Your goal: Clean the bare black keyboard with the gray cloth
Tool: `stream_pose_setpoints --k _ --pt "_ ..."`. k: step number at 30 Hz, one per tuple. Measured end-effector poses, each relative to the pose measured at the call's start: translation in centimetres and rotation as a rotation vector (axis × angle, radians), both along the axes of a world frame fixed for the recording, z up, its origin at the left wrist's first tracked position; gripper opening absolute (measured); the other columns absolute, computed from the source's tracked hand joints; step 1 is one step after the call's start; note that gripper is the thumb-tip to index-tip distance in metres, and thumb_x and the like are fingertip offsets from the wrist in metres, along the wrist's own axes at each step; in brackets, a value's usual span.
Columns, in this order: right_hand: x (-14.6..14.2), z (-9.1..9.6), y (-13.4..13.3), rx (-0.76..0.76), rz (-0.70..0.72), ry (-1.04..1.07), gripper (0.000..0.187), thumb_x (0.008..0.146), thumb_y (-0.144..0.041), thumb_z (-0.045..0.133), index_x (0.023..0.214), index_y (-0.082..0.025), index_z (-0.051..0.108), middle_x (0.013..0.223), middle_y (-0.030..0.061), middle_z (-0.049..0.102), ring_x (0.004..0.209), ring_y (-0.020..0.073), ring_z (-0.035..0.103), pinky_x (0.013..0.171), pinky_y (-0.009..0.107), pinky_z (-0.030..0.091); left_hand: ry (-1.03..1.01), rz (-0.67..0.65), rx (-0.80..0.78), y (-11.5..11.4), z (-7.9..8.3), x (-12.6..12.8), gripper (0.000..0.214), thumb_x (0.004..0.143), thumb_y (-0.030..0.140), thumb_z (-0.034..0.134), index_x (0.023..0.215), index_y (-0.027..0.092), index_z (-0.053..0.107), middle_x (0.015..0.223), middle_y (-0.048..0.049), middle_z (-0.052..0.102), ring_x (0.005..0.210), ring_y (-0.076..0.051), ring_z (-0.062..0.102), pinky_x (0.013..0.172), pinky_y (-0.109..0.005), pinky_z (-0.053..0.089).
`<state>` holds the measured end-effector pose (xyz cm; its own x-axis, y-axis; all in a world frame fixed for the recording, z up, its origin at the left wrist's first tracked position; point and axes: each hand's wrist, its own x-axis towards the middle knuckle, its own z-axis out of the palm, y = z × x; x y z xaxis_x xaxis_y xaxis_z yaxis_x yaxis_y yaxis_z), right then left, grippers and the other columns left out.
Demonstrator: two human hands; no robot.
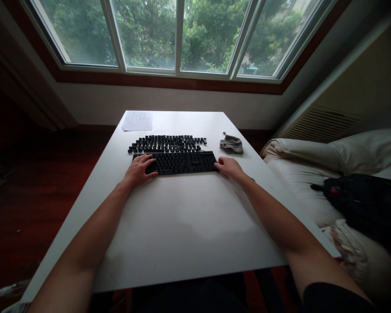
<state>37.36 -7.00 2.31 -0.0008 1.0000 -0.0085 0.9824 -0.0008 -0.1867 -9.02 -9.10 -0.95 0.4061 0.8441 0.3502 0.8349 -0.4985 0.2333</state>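
Note:
A black keyboard (182,163) lies flat across the white table, its long side towards me. My left hand (140,168) grips its left end, with the fingers over the top and the thumb along the front edge. At the opposite end, my right hand (228,166) is closed on the right edge, fingers curled. Just behind the keyboard, loose black keycaps (169,142) are laid out in several rows. A crumpled grey cloth (231,144) rests beyond my right hand. Fine detail on the keyboard's dark surface is too small to make out.
The white table (189,230) has a printed sheet of paper (137,121) at its far left corner. Behind it are a wall and a window (179,39). To the right stands a pale sofa (299,174) with a dark bag (361,195) on it.

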Motion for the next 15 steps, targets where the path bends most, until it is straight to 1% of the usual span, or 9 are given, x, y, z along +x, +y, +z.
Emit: stream_pose_setpoints --k 4,7,11,15 --pt "1.3 -0.8 0.4 -0.006 0.029 0.100 0.027 0.091 -0.045 0.057 0.087 -0.021 0.068 0.084 0.0051 0.075 0.075 0.0181 0.062 0.064 0.027 0.036 0.006 -0.002 0.000 0.0 0.0 0.0 0.065 0.087 0.062 0.065 0.142 0.028 0.059 0.155 -0.0070 0.049 0.145 -0.036 0.038 0.122 -0.056 0.029" --pt "2.1 -1.6 0.1 0.005 0.036 0.200 0.026 0.090 -0.047 0.060 0.091 -0.022 0.066 0.080 0.0029 0.074 0.072 0.0174 0.063 0.063 0.026 0.038 0.017 -0.002 0.007 0.0 0.0 0.1 0.065 0.087 0.062 0.065 0.142 0.028 0.059 0.155 -0.0076 0.050 0.145 -0.036 0.039 0.122 -0.055 0.030" --pt "2.9 -2.5 -0.7 0.072 0.075 0.351 0.030 0.090 -0.045 0.063 0.110 -0.023 0.065 0.078 0.0009 0.074 0.068 0.0172 0.065 0.066 0.027 0.044 0.019 0.000 0.008 0.0 0.0 0.2 0.065 0.087 0.062 0.065 0.142 0.027 0.059 0.155 -0.0077 0.049 0.144 -0.036 0.039 0.122 -0.055 0.030" --pt "3.3 -3.1 -1.2 0.147 0.119 0.396 0.041 0.088 -0.040 0.066 0.127 -0.025 0.062 0.081 0.0005 0.073 0.067 0.0176 0.066 0.068 0.028 0.048 0.020 -0.002 0.014 0.1 0.0 0.2 0.065 0.087 0.061 0.065 0.142 0.027 0.059 0.154 -0.0077 0.050 0.145 -0.036 0.039 0.122 -0.055 0.030"
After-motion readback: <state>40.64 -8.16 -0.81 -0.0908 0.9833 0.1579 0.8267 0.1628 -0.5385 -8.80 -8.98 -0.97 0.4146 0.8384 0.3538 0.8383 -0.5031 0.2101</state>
